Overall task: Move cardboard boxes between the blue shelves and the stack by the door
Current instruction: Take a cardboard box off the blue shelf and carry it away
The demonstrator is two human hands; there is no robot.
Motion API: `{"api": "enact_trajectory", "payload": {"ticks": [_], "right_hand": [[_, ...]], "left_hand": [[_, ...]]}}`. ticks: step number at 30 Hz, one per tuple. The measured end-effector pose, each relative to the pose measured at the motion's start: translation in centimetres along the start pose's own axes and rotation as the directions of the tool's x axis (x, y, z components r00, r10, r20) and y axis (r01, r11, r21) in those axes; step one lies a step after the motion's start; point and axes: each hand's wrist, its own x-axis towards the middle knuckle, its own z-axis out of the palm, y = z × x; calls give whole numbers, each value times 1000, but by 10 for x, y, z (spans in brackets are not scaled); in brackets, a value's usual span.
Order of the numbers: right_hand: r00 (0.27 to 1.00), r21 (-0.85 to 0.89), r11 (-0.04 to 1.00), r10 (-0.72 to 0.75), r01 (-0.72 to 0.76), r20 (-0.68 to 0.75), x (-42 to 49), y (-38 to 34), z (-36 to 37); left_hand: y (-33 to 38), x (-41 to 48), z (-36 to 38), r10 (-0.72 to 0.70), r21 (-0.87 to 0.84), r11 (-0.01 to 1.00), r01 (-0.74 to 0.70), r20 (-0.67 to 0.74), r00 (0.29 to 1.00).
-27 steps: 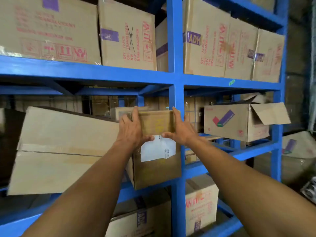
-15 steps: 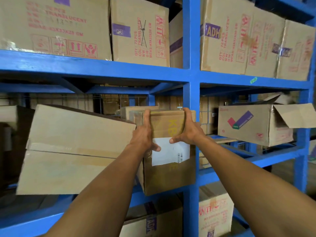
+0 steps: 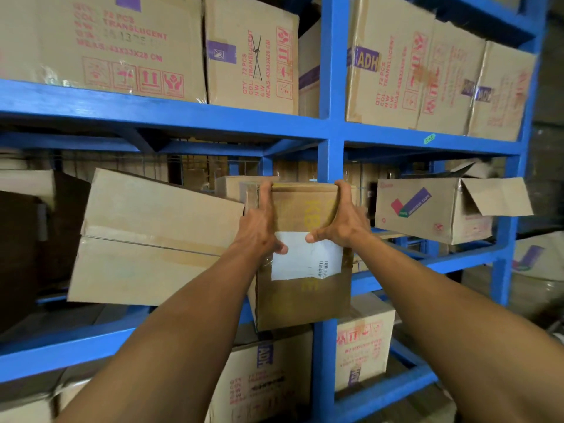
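A small brown cardboard box (image 3: 300,297) with a white label and yellow lettering is at the middle level of the blue shelves (image 3: 331,135), in front of the blue upright. My left hand (image 3: 259,230) grips its upper left edge, fingers over the top and thumb on the front face. My right hand (image 3: 343,222) grips the upper right edge in the same way. The box's bottom overhangs the shelf's front beam. Its rear is hidden.
A large tilted box (image 3: 152,239) leans just left of the held box. An open-flapped box (image 3: 433,209) sits to the right. Rows of printed cartons (image 3: 250,56) fill the upper shelf, more cartons (image 3: 363,340) sit below.
The box and both hands have shifted right in view and appear larger and closer. The grip on the box's top edges is the same.
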Motion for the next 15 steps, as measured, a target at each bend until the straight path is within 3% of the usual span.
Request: {"api": "enact_trajectory", "payload": {"ticks": [15], "right_hand": [[990, -36, 996, 82, -87, -115, -121, -56, -42]], "left_hand": [[14, -88, -70, 107, -31, 994, -105, 94, 990]]}}
